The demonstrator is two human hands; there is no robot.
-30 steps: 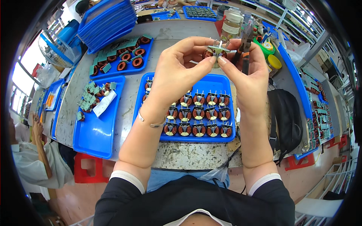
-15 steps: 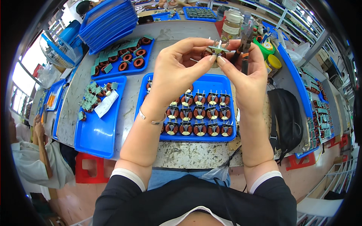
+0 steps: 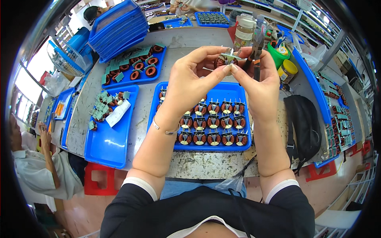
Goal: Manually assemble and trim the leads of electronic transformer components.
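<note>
Above the middle tray, a copper-wound toroidal coil with a small green board and upright pins is pinched between both thumbs and fingers. My left hand closes on its left side, a thin bracelet at the wrist. My right hand presses the coil from the right and also keeps a pair of dark-handled pliers tucked in its fingers, jaws pointing up. Below lies a blue tray holding rows of similar finished-looking coils, standing with pins up; my left forearm covers part of it.
Left of it, a blue tray holds piled coils and a paper slip. Behind are another coil tray and stacked blue trays. A black bag, jar and green container stand right. A co-worker sits left.
The coil appears turned slightly between my fingers, its copper winding now showing more. The whole view has shifted a little; both hands keep their hold.
</note>
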